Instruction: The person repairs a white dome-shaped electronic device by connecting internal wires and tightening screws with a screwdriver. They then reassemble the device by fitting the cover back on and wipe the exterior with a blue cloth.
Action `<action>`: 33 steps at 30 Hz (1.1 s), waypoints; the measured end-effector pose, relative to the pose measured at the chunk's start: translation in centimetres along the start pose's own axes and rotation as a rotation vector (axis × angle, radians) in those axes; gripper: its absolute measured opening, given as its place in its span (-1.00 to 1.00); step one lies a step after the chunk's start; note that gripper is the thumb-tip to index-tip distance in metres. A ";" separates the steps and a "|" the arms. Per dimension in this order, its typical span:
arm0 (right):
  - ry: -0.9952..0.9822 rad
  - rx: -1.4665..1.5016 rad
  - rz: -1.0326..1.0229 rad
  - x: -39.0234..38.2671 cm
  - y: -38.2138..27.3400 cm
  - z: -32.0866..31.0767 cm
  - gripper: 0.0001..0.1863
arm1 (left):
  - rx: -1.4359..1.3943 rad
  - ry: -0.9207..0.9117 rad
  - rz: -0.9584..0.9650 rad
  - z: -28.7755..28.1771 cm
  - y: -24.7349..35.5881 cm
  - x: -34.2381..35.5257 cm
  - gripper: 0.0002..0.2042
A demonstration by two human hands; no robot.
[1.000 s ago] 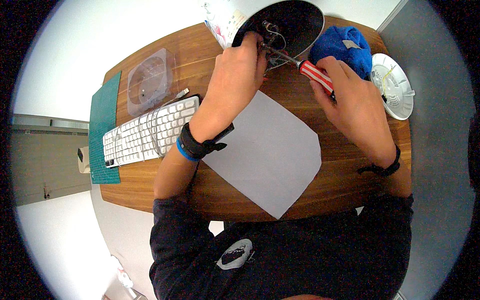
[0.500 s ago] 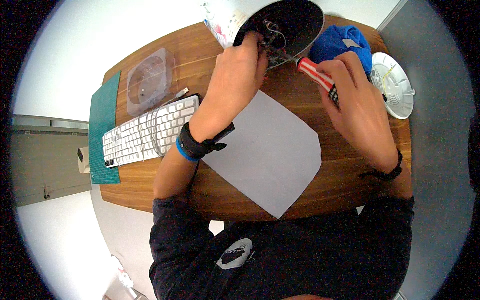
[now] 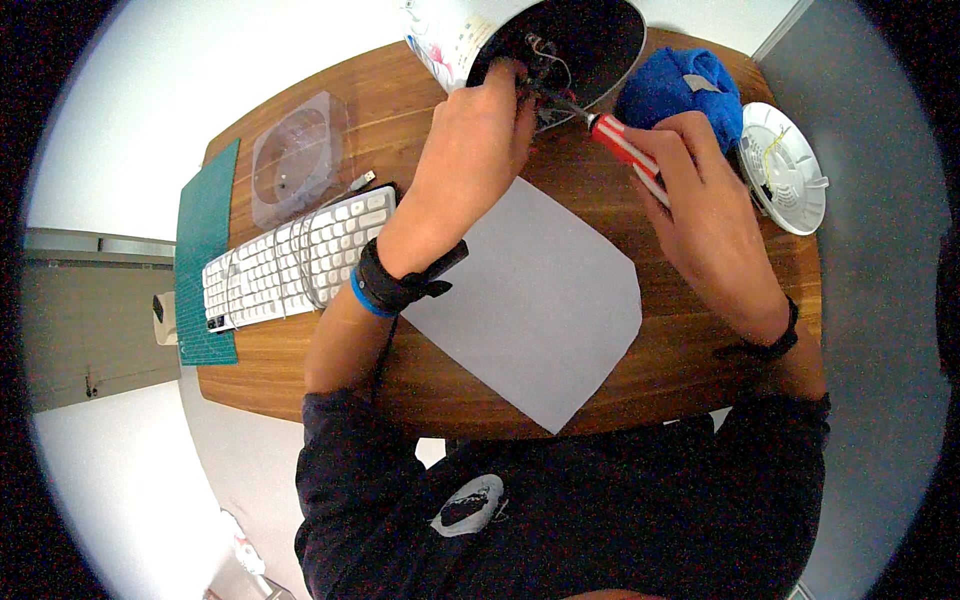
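A white appliance housing (image 3: pixel 448 42) with printed decoration lies tipped at the far side of the table, its round, dark hollow (image 3: pixel 610 45) facing me. Loose wires (image 3: pixel 546 50) show inside. My left hand (image 3: pixel 485 125) reaches in at the hollow's left part, fingers bent together; what they pinch is hidden. In my right hand (image 3: pixel 705 200) is a screwdriver (image 3: pixel 625 143) with a red and white striped handle. Its metal shaft points left into the hollow, near my left fingertips. Where the tip rests I cannot make out.
Right of the housing sit a bundled blue cloth (image 3: pixel 680 95) and a round white vented cover (image 3: pixel 800 190) with a yellow wire. A grey sheet (image 3: pixel 540 290) lies under my arms. To the left are a white keyboard (image 3: pixel 300 260), a clear plastic package (image 3: pixel 290 160) and a green cutting mat (image 3: pixel 207 270).
My right hand has shifted slightly left, and its grip on the screwdriver has turned, so the handle's dark rear end is now covered. My left hand stays almost still.
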State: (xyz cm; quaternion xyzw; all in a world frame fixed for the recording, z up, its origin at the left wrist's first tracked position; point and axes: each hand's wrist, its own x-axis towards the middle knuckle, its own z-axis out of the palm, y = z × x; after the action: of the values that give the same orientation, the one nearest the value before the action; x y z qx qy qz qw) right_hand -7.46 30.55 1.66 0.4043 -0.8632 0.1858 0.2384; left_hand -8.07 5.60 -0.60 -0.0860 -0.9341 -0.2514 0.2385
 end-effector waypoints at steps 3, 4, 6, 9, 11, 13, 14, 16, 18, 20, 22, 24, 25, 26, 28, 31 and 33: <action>-0.047 -0.004 0.090 -0.1 -0.5 -0.6 -0.62 | -0.001 -0.009 -0.005 0.3 -0.2 0.1 -0.74; -0.039 -0.016 0.107 -0.2 -0.2 -0.3 -0.61 | -0.004 -0.012 -0.002 0.3 -0.4 0.1 -0.74; 0.031 0.033 0.100 0.2 0.2 0.0 -0.64 | -0.024 -0.007 0.009 0.1 -0.4 0.1 -0.74; 0.127 0.140 0.044 1.0 0.3 -0.5 -0.69 | -0.029 -0.011 0.014 0.2 -0.8 0.3 -0.75; 0.072 0.129 0.027 0.4 0.5 -0.7 -0.67 | -0.016 -0.026 -0.010 0.1 -0.8 0.2 -0.75; 0.025 0.085 0.118 -0.1 0.3 -0.5 -0.60 | -0.003 -0.045 -0.044 -0.2 -0.2 0.3 -0.75; 0.002 0.060 0.164 -0.2 0.3 -0.5 -0.56 | -0.019 -0.038 -0.041 -0.1 0.0 0.2 -0.75; 0.025 0.041 0.165 0.1 0.5 -0.7 -0.54 | -0.048 -0.023 -0.037 0.0 0.0 0.1 -0.75; 0.073 0.069 0.119 0.6 0.5 -1.1 -0.57 | -0.050 -0.002 -0.012 0.2 -0.4 0.1 -0.76; 0.113 0.106 0.059 0.8 0.3 -1.4 -0.62 | -0.052 0.002 0.000 0.2 -0.6 0.2 -0.76; 0.087 0.079 0.059 0.5 0.0 -1.7 -0.65 | -0.051 -0.012 -0.003 0.1 -0.7 0.2 -0.76; 0.086 -0.026 0.062 0.4 -0.5 -1.8 -0.65 | -0.021 -0.007 -0.004 0.1 -0.6 0.2 -0.75; 0.114 -0.099 0.051 0.5 -0.8 -1.7 -0.64 | -0.005 -0.006 -0.003 0.1 -0.5 0.3 -0.75; 0.143 -0.172 0.041 0.5 -0.9 -1.8 -0.64 | -0.021 -0.005 -0.006 0.1 -0.5 0.4 -0.74; 0.145 -0.245 0.028 0.4 -0.5 -1.3 -0.63 | -0.049 0.001 -0.013 -0.1 -0.5 0.4 -0.73; 0.114 -0.308 0.043 0.2 -0.3 -1.1 -0.62 | -0.015 -0.007 -0.024 -0.4 -0.2 0.3 -0.71; 0.077 -0.312 0.082 0.1 -0.3 -1.1 -0.59 | -0.031 0.012 0.000 0.0 -0.4 0.5 -0.72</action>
State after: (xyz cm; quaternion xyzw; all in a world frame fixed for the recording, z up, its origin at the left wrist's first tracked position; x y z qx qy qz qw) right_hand -6.96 30.85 2.64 0.3194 -0.8876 0.0745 0.3233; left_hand -8.58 5.23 -0.55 -0.0883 -0.9287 -0.2661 0.2426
